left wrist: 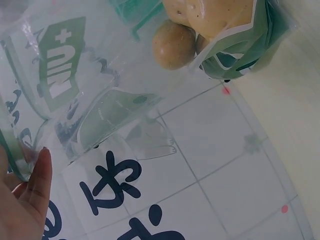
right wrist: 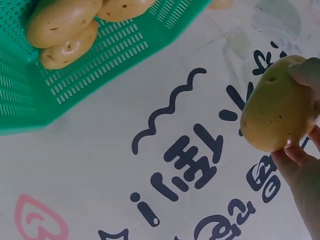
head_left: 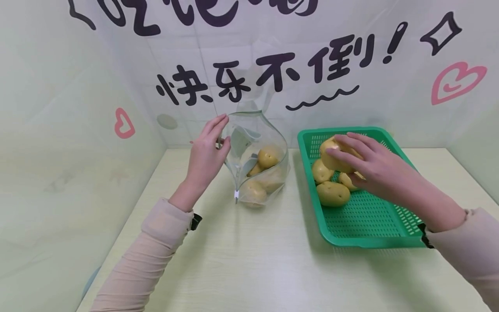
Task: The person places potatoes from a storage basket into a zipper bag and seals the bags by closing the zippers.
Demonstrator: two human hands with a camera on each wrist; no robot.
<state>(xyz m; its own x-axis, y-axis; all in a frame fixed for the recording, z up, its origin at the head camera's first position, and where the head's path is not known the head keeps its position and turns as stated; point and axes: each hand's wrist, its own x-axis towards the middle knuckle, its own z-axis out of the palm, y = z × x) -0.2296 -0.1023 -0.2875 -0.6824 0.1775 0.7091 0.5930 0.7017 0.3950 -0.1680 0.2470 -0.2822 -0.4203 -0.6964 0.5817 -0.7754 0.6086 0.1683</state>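
Observation:
With fingers and thumb, my left hand (head_left: 208, 149) pinches the left rim of a clear zip bag (head_left: 278, 186) whose mouth gapes wide. Several potatoes (head_left: 253, 192) lie inside it, partly seen through the plastic. In the left wrist view the bag's printed green label (left wrist: 62, 62) shows, and the fingers (left wrist: 40, 182) are at its edge. My right hand (head_left: 374, 169) grips one potato (right wrist: 277, 105) above a green plastic basket (head_left: 331, 240). Beneath that hand, several more potatoes (head_left: 333, 193) rest at the basket's left side, some partly hidden by it.
Bag and basket stand side by side on a pale wooden table (head_left: 249, 264), the basket to the right. Behind them rises a white wall sheet (head_left: 249, 56) with dark lettering and pink hearts. A white slider (head_left: 236, 194) sits at the bag's zip end.

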